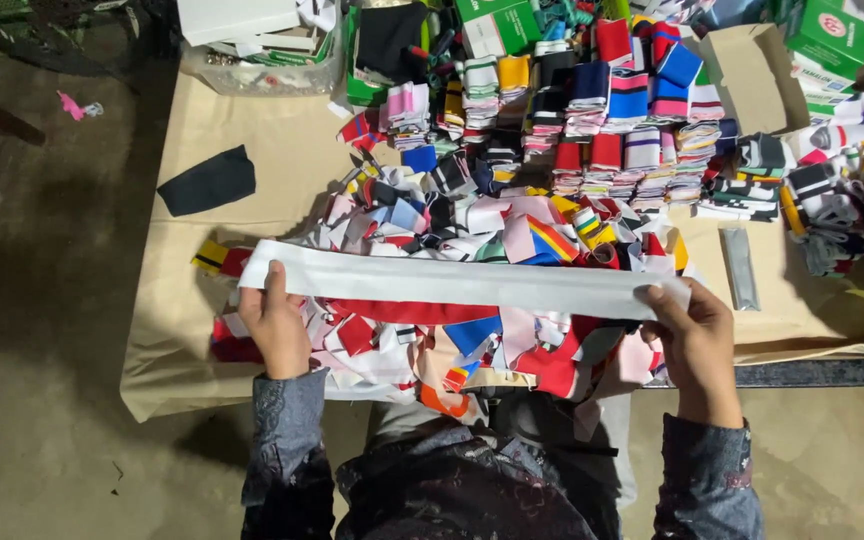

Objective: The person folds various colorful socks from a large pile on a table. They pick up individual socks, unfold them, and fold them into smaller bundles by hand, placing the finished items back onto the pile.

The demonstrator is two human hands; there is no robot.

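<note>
From the head camera, a clear plastic tub (262, 62) sits at the far left end of the brown paper sheet (292, 165); it holds white cardboard boxes and folded paper pieces, stacked above its rim. Green cartons (830, 32) stand at the far right, their contents hidden. An open brown cardboard piece (747, 72) lies beside them. Between these, folded knit bands are ranked in neat stacks (612, 120) of navy, red, white, pink and yellow.

The long white fabric strip (462, 280) is stretched level between both hands, above a loose heap of coloured fabric scraps (472, 345). The left hand (277, 325) pinches the strip's left end, thumb lying on top and fingers under it. The right hand (697, 335) grips the right end the same way, fingers curled around the edge. The strip hangs just over the heap, near the person's lap.

A dark cloth piece (209, 182) lies alone on the paper to the left, well apart from the pile. A narrow grey flat object (739, 268) lies right of the heap; its kind is hard to make out. The top edge cuts off the tub and cartons, and the floor at left is in deep shadow.
</note>
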